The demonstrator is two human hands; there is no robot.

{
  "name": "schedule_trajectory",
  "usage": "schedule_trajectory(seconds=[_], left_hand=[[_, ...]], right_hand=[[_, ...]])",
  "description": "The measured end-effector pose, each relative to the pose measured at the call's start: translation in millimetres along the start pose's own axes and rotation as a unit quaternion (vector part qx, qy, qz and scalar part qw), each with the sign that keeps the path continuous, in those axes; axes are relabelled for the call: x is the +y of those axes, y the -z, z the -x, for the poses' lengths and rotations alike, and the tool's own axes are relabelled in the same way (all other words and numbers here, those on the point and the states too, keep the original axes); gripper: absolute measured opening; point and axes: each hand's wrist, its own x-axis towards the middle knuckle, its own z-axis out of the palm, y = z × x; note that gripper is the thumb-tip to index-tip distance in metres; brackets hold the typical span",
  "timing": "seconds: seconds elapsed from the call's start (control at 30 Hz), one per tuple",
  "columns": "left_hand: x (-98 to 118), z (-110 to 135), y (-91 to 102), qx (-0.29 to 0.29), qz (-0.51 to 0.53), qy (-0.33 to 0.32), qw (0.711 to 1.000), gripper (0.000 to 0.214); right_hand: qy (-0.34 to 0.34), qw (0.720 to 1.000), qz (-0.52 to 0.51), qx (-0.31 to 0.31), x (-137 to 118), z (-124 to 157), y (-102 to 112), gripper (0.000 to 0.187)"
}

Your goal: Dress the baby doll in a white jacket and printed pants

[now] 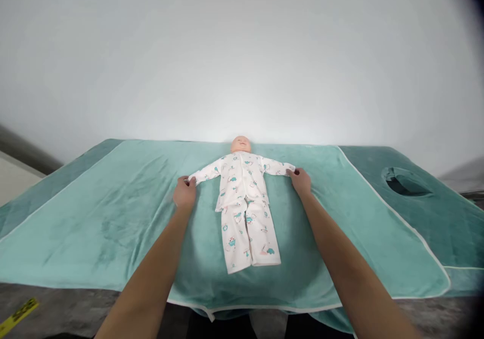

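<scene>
A baby doll [241, 144] lies on its back, dressed in a white pajama top [244, 178] and white pajama pants [245, 235] printed with small green and pink figures. Both sleeves are stretched out sideways. My left hand [185, 192] pinches the cuff of the sleeve on the left. At the other side, my right hand [300, 182] has thumb and fingers closed on the cuff of the sleeve on the right. The doll's hands and feet do not show. The pants lie straight, the top's hem over their waist.
A light green blanket [94, 218] with a white edge covers a bed-like table with a darker green cover [372, 165]. A face hole [408, 184] opens in that cover at the right. Behind stands a pale wall [242, 57]. Yellow tape [18, 316] marks the floor at lower left.
</scene>
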Motion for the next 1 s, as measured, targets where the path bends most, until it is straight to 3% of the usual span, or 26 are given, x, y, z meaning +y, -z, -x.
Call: schedule_trajectory(seconds=[0.3, 0.5, 0.7, 0.87, 1.0], left_hand=[[-11, -34, -11.1, 0.015, 0.074, -0.03, 0.997, 0.025], [-11, -48, -17.6, 0.034, 0.092, -0.034, 0.995, 0.024], [-13, -58, -27.6, 0.058, 0.079, -0.044, 0.994, 0.028], [-14, -56, -30.5, 0.085, 0.023, -0.046, 0.995, 0.034], [-15, -36, -18.0, 0.088, -0.022, -0.056, 0.994, 0.038]], right_hand=[[0.065, 0.996, -0.005, 0.053, 8, -36, -9, 0.033], [0.059, 0.992, 0.009, 0.111, 0, -44, -9, 0.036], [0.047, 0.992, 0.042, 0.111, -8, -49, -15, 0.031], [0.042, 0.992, 0.055, 0.103, -19, -36, -8, 0.028], [0.048, 0.992, 0.035, 0.114, -40, 7, 6, 0.035]])
